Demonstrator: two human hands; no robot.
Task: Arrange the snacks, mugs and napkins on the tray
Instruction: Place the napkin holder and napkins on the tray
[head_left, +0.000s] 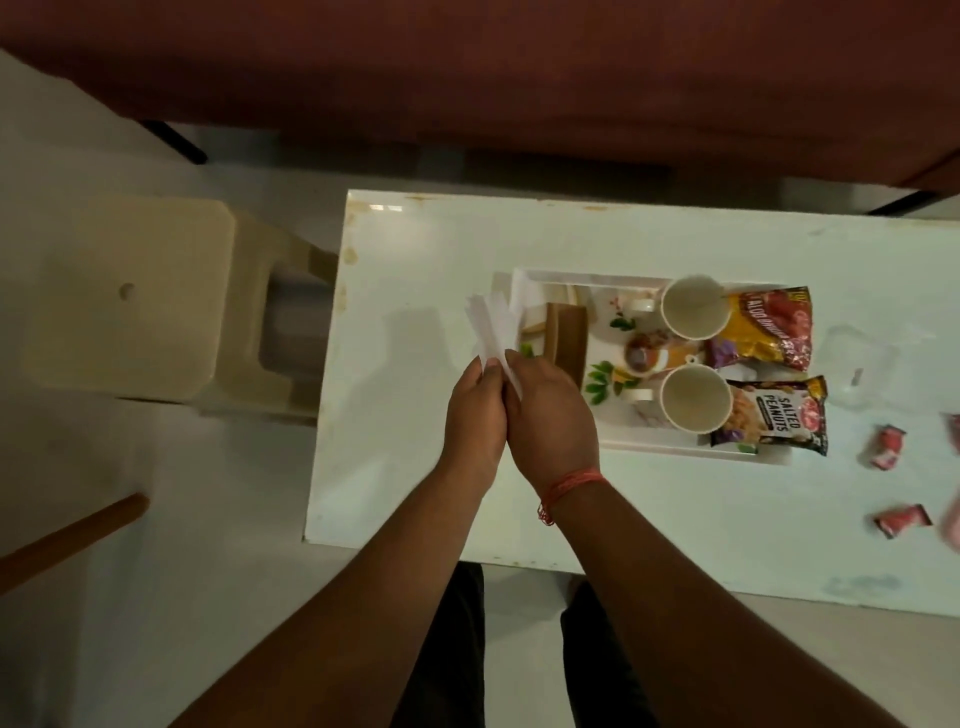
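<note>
Right now your left hand (475, 410) and right hand (553, 415) are pressed together over the white tabletop (415, 467), just left of the tray (524, 283), and both are closed around a small sheaf of white paper napkins (493, 327). Your grip is at the near end of the napkins; their far ends fan out above your fingers, and the sheaf is held off the tabletop, close to the tray's left rim. An orange thread band (569, 486) circles your right wrist. On the white, floral-printed tray, two empty cream mugs stand upright: the far mug (695, 308) and the near mug (695, 397), one behind the other toward the tray's right side. A yellow and red snack packet (763, 330) lies just right of the far mug, and a packet of salted peanuts (774, 415) lies just right of the near mug, both reaching over the tray's right edge. A brown holder (566, 332) sits at the tray's left end. Two small red wrapped sweets (888, 447) (901, 519) lie on the tabletop, well right of the tray. A beige plastic stool (140, 296) stands on the floor left of the tabletop.
</note>
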